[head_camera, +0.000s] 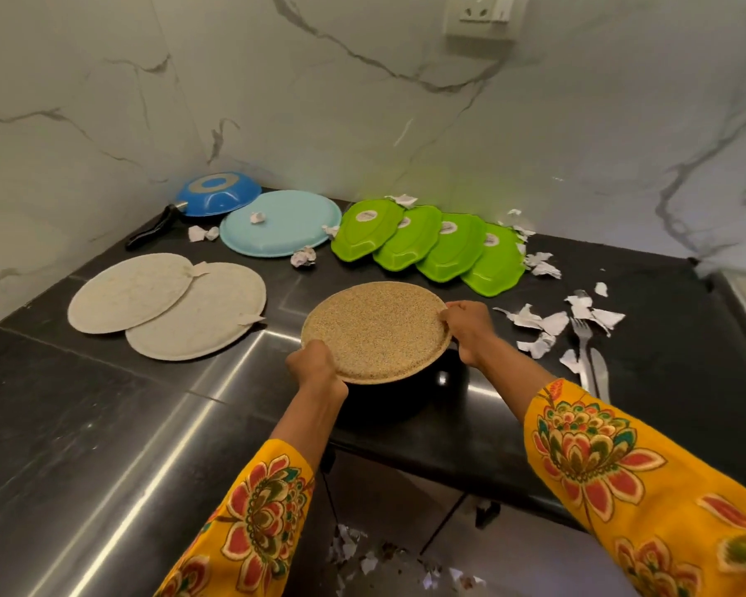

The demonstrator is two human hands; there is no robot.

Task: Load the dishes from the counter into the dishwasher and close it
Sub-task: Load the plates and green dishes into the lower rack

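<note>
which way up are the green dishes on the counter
Upside down. All four green dishes lie in an overlapping row with their flat bases facing up, each base showing a pale round sticker; no hollow side is visible.

You see everything through one wide-angle camera worn on your head, looking forward and steeply down at the black polished stone tabletop (104, 424). It faces the far corner where the two white marble-veined walls (362, 101) meet. It sits close: your forearms in yellow floral sleeves (599, 458) enter from the bottom edge, and the wide lens bends the tabletop's near edge.
</note>
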